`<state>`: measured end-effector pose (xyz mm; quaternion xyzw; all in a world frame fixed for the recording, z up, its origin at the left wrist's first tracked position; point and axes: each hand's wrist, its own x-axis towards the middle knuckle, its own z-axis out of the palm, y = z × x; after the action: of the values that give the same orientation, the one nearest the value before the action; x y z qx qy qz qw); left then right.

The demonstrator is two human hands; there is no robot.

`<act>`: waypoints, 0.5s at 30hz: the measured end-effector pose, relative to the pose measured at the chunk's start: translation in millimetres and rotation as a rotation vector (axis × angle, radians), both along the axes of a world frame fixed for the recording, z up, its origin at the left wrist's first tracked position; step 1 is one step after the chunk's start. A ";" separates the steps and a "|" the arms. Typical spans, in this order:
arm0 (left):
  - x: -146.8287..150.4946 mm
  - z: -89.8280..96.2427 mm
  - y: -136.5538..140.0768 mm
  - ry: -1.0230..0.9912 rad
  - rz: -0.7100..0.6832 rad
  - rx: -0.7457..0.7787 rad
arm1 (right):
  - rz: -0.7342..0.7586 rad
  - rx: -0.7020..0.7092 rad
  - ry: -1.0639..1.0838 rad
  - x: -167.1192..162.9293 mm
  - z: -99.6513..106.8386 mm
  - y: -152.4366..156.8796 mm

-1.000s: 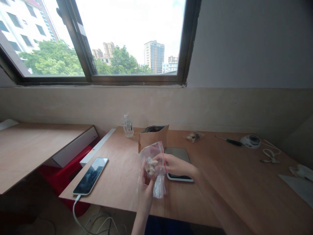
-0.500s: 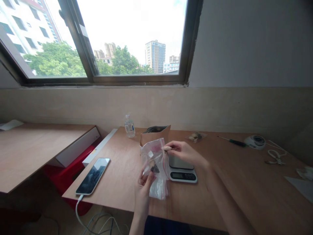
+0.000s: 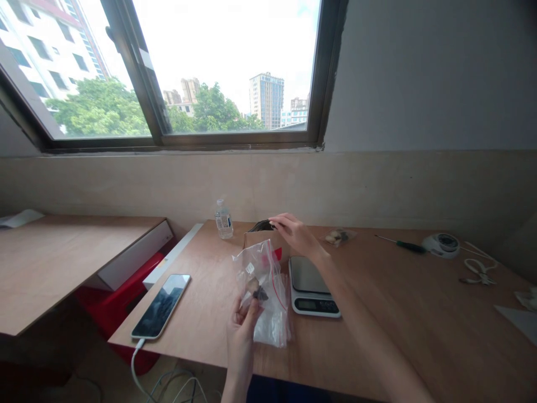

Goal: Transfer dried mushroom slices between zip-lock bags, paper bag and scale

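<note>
My left hand (image 3: 244, 319) pinches a clear zip-lock bag (image 3: 266, 274) with a red seal line. Inside it lie a few brown and dark pieces (image 3: 257, 288), whose kind I cannot make out. Behind this stands an open brown paper pouch (image 3: 251, 239), partly covered by the plastic. At the pouch's mouth is my right hand (image 3: 293, 230), fingers pressed together; what is between the fingertips is too small to name. More clear plastic bags (image 3: 272, 330) lie under the zip-lock bag. A kitchen scale (image 3: 312, 277) sits just right of the bags, below my right wrist.
On the left of the table lies a phone (image 3: 161, 307) with a charging cable. A water bottle (image 3: 224, 219) stands at the back. Farther right are a small bag of pieces (image 3: 338, 237), a screwdriver (image 3: 409, 246), a white dome camera (image 3: 441, 245) and a coiled white cable (image 3: 478, 272).
My right hand has moved from the zip-lock bag's opening, where it held a small pale piece, back and left to the paper pouch's mouth. My left hand still holds the zip-lock bag.
</note>
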<state>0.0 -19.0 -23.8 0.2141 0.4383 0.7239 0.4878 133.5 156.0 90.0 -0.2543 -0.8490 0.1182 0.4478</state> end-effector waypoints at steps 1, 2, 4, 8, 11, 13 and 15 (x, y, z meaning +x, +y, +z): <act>-0.4 -0.1 -0.1 -0.003 0.010 -0.011 | -0.016 0.015 -0.019 0.9 -2.9 -0.6; -0.6 -0.1 -0.3 -0.005 0.016 -0.018 | -0.025 0.028 -0.045 1.8 -4.9 -0.8; -0.4 0.3 -0.6 -0.004 0.010 -0.015 | -0.021 0.040 -0.112 2.9 -6.6 0.0; 0.9 -0.7 -1.4 -0.023 -0.005 0.006 | -0.033 0.016 -0.125 2.7 -1.1 -6.4; 0.9 -3.1 -2.3 -0.033 0.000 -0.001 | -0.034 -0.052 0.055 3.3 5.5 -31.7; 0.4 -4.4 -3.1 -0.022 -0.009 0.002 | 0.026 -0.191 0.163 5.0 5.9 -55.4; 0.0 -4.9 -3.6 -0.005 -0.027 0.017 | 0.145 -0.406 0.152 7.2 1.1 -77.4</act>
<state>0.0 -22.6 -28.8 0.2222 0.4279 0.7217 0.4967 140.7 78.6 91.1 -0.2680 -0.7876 0.3375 0.4404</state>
